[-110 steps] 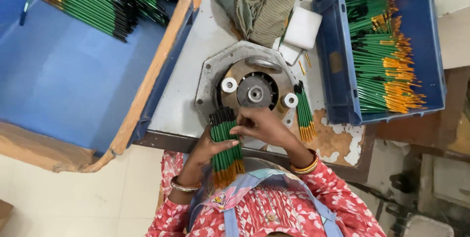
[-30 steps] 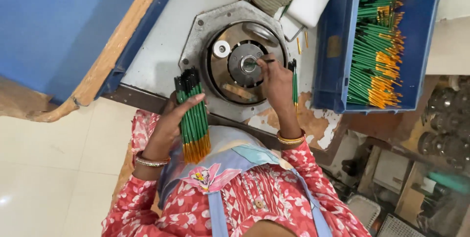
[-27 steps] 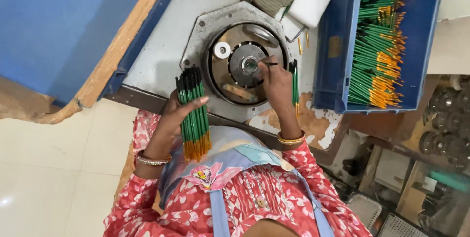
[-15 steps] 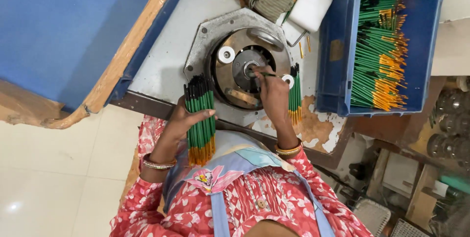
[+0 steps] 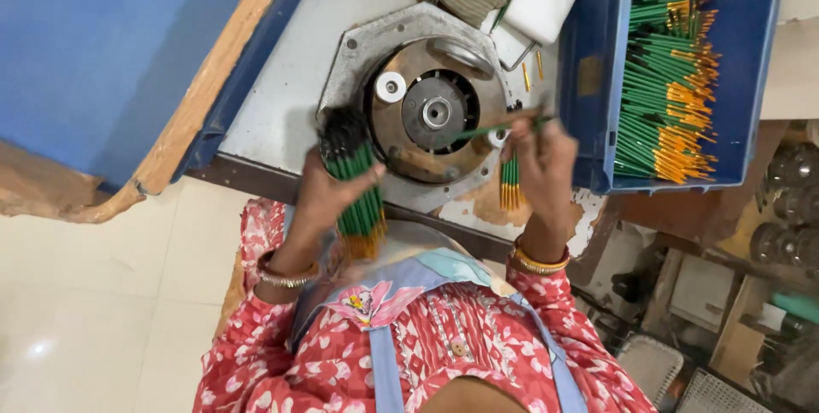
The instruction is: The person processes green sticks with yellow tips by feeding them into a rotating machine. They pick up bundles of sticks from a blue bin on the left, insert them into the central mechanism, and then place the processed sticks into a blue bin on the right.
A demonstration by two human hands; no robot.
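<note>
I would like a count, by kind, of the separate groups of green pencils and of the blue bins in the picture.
Bundles of green pencils in the left hand: 1
Single pencils in the right hand: 1
Small stacks beside the machine: 1
Heaps in the blue bin: 1
Blue bins: 2
Total: 6

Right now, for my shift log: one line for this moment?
left hand: grips green pencil bundle | right hand: single pencil near round machine hub
</note>
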